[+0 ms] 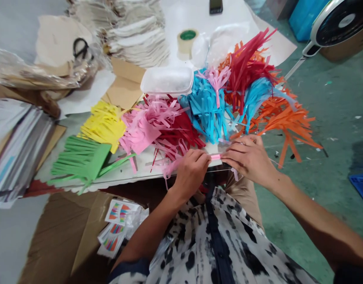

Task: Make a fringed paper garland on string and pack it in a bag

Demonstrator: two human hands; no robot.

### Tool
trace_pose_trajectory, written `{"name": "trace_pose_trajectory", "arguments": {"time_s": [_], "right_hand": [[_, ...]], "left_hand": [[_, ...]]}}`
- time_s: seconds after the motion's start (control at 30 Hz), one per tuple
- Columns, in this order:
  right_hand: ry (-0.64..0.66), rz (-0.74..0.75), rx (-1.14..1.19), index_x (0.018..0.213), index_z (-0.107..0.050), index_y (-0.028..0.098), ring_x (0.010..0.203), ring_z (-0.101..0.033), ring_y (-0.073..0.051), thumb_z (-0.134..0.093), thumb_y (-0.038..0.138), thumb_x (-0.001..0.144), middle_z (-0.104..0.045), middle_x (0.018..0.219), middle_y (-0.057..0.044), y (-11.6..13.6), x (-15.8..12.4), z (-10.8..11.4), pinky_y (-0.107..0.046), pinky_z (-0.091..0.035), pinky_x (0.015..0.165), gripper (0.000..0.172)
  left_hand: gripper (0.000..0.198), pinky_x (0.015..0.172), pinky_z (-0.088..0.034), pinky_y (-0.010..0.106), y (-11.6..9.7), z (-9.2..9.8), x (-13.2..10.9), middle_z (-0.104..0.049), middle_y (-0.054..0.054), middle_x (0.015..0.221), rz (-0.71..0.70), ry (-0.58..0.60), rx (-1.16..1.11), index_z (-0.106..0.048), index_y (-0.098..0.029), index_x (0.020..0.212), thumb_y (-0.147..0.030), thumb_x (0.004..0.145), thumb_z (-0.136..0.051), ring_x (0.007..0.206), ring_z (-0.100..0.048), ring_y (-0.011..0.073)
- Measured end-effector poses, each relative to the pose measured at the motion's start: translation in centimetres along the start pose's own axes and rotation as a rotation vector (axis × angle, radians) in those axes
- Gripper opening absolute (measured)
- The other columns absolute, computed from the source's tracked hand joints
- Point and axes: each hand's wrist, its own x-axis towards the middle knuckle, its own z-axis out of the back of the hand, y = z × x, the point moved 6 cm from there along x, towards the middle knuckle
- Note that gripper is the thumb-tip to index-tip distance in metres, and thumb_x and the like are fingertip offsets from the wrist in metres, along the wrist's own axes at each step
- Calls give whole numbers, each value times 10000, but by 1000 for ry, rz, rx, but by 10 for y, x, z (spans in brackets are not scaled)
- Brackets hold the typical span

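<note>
Near the table's front edge, my left hand [193,169] and my right hand [246,157] pinch a pink paper tassel [216,157] from either side. Its middle shows as a short rolled band between my fingers, and cut strips hang loose beyond both hands. Just past my hands lie fringed paper bundles: dark red [184,132], pink [144,128] and blue [206,106]. A finished-looking pink tassel [217,81] rests on top of the blue strips. To the right, orange fringe [288,114] spills over the table's edge, beneath a red bundle [249,67].
Yellow fringe [104,124] and green fringe [81,157] lie at the left. Behind are a clear plastic tray [167,80], a tape roll [187,41], a phone [216,6] and scissors [80,48]. A fan [338,23] stands at right. Printed cards [118,227] sit in a carton below.
</note>
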Motion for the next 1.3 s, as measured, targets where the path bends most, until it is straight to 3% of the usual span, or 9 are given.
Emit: {"name": "trace_pose_trajectory", "arguments": {"time_s": [0.17, 0.57, 0.83, 0.93, 1.07, 1.17, 1.3], "right_hand": [[7, 32, -128, 1015, -740, 236, 1121, -637, -253, -529, 315, 1102, -779, 992, -23, 1, 3, -4, -464, -323, 1078, 242], [159, -212, -136, 923, -638, 201, 1095, -561, -317, -505, 351, 1047, -686, 1005, -108, 0, 16, -8, -496, -316, 987, 235], [75, -302, -155, 927, -644, 234, 1079, -566, -363, -577, 369, 994, -708, 1037, -123, -4, 7, -4, -522, -346, 921, 165], [10, -316, -138, 1041, -683, 231, 1166, -569, -359, -598, 360, 1002, -719, 1119, -113, -5, 0, -2, -548, -356, 1008, 159], [-73, -68, -96, 1153, -718, 285, 1200, -605, -271, -578, 242, 1048, -775, 1128, -13, 12, 1, -5, -548, -287, 1173, 180], [-68, 8, -112, 1171, -732, 278, 1146, -641, -248, -574, 192, 1041, -799, 1139, 7, 25, -1, -6, -528, -316, 1160, 221], [-47, -7, -136, 1176, -743, 230, 1155, -658, -289, -591, 264, 1019, -794, 1197, -56, 43, -12, -6, -568, -354, 1131, 221]], "left_hand": [[184, 865, -496, 353, 6, -2, 1, -713, 75, 980, 30, 58, 38, -664, -182, 963, -235, 1077, -529, 935, -587, 219], [188, 869, -397, 419, 20, 6, 3, -687, 69, 1012, 190, 142, 188, -657, -204, 950, -356, 1047, -602, 983, -564, 265], [149, 855, -394, 439, 31, 21, 0, -706, 73, 1004, 280, 129, 242, -663, -218, 891, -332, 983, -693, 980, -580, 285], [105, 951, -417, 441, 32, 24, -4, -746, 79, 1126, 172, 76, 212, -716, -229, 1088, -262, 1013, -651, 1090, -607, 279], [311, 1003, -454, 410, 20, 11, -8, -772, 54, 1206, -142, 154, 142, -697, -287, 1317, -189, 1049, -574, 1186, -631, 238], [324, 952, -499, 410, 11, 6, -13, -773, 82, 1189, -165, 186, 134, -703, -239, 1309, -160, 1045, -533, 1131, -661, 242], [331, 977, -518, 445, -5, 6, -31, -769, 116, 1203, -150, 108, 133, -684, -197, 1336, -223, 1018, -593, 1123, -679, 273]]}}
